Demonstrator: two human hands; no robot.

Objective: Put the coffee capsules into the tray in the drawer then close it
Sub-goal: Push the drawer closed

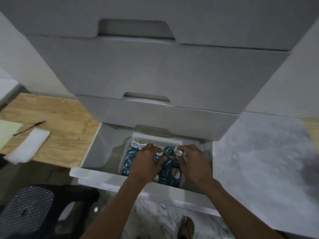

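The bottom white drawer (96,175) is pulled out. Inside stands a clear tray (156,138) filled with several blue and white coffee capsules (168,167). My left hand (146,163) lies over the tray's middle with curled fingers down among the capsules; what it grips is hidden. My right hand (195,163) is at the tray's right side, and its fingertips pinch a white-topped capsule (177,151) near the back right corner.
Above the open drawer are two shut drawers (155,73) of the white cabinet. A wooden board (57,121) with a pen (28,128) and white foam piece (28,147) lies left. A dark perforated stool (25,209) stands at lower left. My sandalled foot (186,228) is on the marble floor.
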